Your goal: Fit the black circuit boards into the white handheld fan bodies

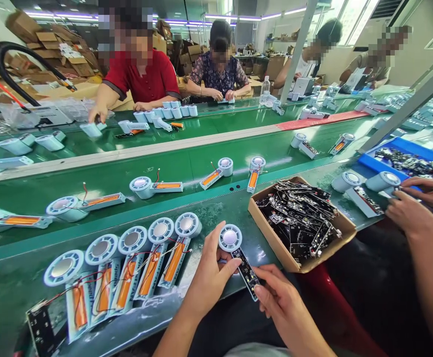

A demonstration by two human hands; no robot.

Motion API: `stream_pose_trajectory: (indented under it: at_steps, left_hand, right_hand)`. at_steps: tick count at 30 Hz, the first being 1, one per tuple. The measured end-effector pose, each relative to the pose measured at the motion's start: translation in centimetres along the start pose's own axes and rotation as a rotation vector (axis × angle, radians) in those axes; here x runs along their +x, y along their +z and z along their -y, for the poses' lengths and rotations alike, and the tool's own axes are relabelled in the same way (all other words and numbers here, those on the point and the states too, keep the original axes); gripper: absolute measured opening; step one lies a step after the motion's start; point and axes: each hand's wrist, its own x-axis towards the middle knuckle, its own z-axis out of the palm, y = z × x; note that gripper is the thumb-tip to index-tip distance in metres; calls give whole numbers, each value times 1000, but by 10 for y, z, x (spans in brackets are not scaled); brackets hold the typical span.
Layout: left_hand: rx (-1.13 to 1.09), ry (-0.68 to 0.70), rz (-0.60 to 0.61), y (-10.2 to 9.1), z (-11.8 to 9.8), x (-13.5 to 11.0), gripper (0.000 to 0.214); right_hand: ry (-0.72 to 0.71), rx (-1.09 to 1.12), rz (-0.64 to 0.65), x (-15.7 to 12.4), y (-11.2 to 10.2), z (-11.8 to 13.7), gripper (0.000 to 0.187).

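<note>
Between my hands is a small light-blue handheld fan (230, 238) with a round vented head. A black circuit board (244, 271) lies along its handle. My left hand (211, 272) wraps round the fan just under the head, its thumb at the board's upper part. At the handle's lower end, my right hand (278, 295) grips it with thumb and fingers. To the left, several fans (130, 240) stand in a row on the bench, orange batteries and thin wires showing in their handles. Right of my hands sits a cardboard box (272, 245) of black circuit boards.
A green conveyor belt (186, 168) carries more fans past the bench. A co-worker's hands (417, 213) hold a fan at the right, near a blue tray (372, 161) of boards. Several people work across the belt. A dark board (41, 327) stands at lower left.
</note>
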Motion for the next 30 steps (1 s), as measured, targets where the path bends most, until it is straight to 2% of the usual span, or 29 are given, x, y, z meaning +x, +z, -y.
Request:
stream_pose_trajectory:
  at_steps: [3,8,13,17,21,26,30]
  left_hand:
    - [-5,61,-6,0,0,-5,71]
    - [26,148,-44,-3,1,-14,67]
    - [26,119,5,-6,0,-23,70]
    - [101,143,14,-9,-7,-30,68]
    - [116,150,13,-13,-10,-32,66]
    - [73,157,21,-20,-13,-33,68]
    - [98,143,95,-39,-35,-29,64]
  right_hand:
    - [1,-64,98,8,-7,14,47]
    - [101,-39,183,22,-8,28,48]
    - [7,-1,171,24,-3,31,32]
    - [4,114,174,21,1,32,37]
    - [10,99,174,22,4,37,43]
    - [-75,149,212,32,7,41,53]
    - [-92,182,223,45,7,43,54]
